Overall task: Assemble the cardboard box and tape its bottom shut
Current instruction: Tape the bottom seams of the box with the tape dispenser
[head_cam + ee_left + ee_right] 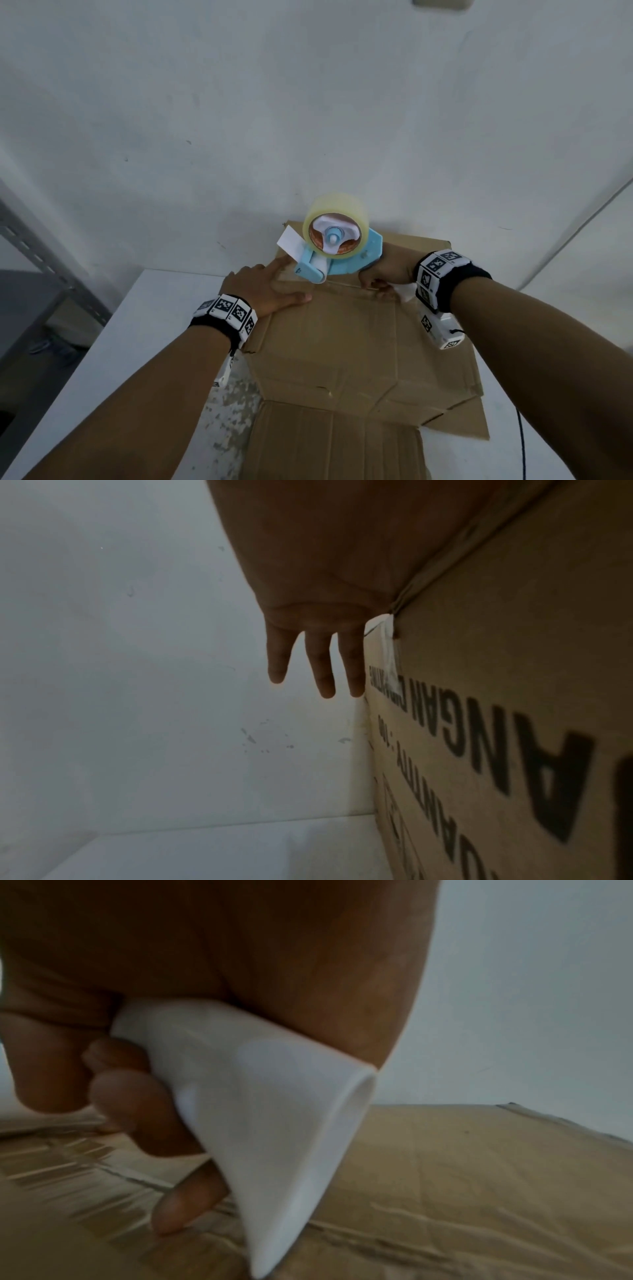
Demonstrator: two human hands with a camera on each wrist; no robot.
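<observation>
A brown cardboard box (346, 342) stands on the white table with its folded flaps facing up. My left hand (270, 287) lies flat on the far left part of the flaps, fingers straight; in the left wrist view three fingers (320, 666) reach past the box corner (394, 610). My right hand (380, 277) grips the white handle (267, 1123) of a light blue tape dispenser (337, 253) carrying a roll of clear tape (335, 226). The dispenser's roller sits on the flap seam at the box's far edge.
The white table (113, 342) meets a white wall (308, 120) just behind the box. A grey metal shelf frame (44, 260) stands at the left. A black cable (522, 442) hangs at the lower right. Printed black lettering (514, 764) covers the box's side.
</observation>
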